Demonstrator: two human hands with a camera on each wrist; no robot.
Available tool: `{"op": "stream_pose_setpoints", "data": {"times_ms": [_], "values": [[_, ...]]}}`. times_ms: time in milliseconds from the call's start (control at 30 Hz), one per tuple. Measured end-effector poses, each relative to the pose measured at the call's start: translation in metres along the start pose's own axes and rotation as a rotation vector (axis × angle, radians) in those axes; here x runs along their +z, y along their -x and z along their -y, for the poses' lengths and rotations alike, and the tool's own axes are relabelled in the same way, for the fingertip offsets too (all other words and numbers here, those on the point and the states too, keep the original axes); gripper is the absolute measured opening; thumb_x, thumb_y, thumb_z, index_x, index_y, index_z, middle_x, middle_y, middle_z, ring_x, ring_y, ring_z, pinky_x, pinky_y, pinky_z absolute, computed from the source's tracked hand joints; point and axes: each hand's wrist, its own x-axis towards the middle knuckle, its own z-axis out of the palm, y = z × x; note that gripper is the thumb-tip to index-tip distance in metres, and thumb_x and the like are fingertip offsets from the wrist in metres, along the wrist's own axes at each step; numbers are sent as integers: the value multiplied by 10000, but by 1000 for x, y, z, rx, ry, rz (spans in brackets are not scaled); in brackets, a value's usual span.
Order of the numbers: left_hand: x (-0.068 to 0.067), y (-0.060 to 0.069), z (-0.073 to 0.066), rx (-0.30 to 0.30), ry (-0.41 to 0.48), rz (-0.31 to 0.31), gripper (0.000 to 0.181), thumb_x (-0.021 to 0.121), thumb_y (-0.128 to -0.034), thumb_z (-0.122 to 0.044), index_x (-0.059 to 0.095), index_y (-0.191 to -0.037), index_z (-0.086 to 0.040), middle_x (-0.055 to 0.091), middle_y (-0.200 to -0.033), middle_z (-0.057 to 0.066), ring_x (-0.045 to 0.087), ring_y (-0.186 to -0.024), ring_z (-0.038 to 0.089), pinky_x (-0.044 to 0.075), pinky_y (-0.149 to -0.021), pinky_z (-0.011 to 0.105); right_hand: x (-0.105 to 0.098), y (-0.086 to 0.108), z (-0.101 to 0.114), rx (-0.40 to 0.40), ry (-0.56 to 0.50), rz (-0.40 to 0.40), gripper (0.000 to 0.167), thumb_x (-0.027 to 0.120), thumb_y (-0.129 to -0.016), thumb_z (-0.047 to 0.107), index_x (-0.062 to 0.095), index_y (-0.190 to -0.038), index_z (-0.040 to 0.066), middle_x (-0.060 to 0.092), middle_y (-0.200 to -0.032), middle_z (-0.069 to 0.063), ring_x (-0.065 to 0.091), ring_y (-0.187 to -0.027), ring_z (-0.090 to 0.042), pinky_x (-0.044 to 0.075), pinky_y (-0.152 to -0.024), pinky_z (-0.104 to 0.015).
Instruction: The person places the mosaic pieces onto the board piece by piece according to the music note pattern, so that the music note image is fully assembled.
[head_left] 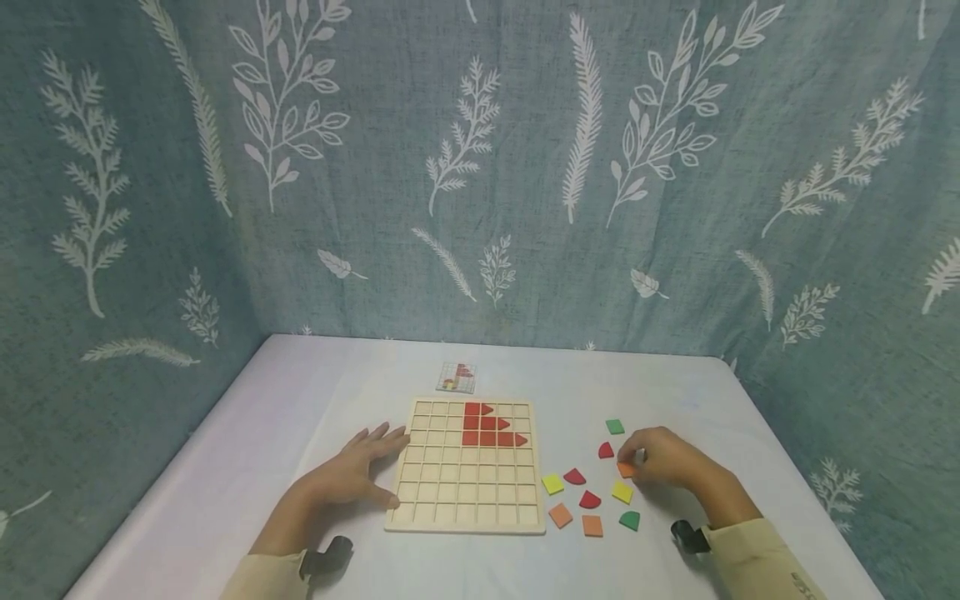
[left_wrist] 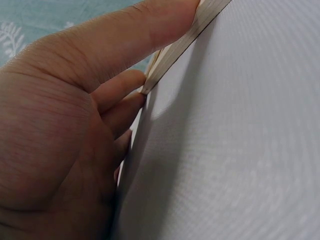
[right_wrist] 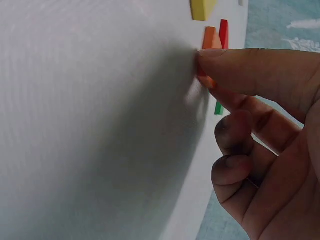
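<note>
We find the flat orange piece (head_left: 626,470), partly covered, well right of the gridded pale wooden board (head_left: 472,475); the right hand (head_left: 663,457), the nearer one, pinches it between thumb and forefinger, other fingers curled inward, while the left hand (head_left: 356,468), fingers spread, touches the board's left edge

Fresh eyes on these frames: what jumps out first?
Probably the red pieces, three pointed rows in the far part of the pale board on the white table. Next, the loose colored tiles right of the board, where the right hand pinches an orange tile. The left hand rests spread at the board's left edge.
</note>
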Motion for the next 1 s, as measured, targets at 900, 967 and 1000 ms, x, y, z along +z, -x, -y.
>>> {"op": "stream_pose_setpoints", "data": {"times_ms": [900,967,1000], "values": [[1,3,-2,21,31,10,1097,837,-565,-572,424,-1485,-140,316,-1561,25,88,-1470,324,-28,-1173,520,14,-27,63,-68,-43,34,193,835,-750,151,750,-913,209,656,-973,52,559,-878,-183,564,-772,-366],[0,3,-2,24,33,9,1099,836,-564,-573,424,-1485,-137,316,-1560,29,91,-1471,320,-29,-1173,518,16,-29,71,-80,-37,28,190,837,-748,163,750,-909,214,656,-977,60,559,-895,-182,553,-807,-388],[0,3,-3,26,34,9,1097,837,-565,-571,425,-1484,-137,317,-1560,29,92,-1471,316,-29,-1173,516,16,-30,75,-82,-36,26,190,835,-749,162,750,-909,216,655,-978,64,560,-903,-179,550,-821,-395]]}}
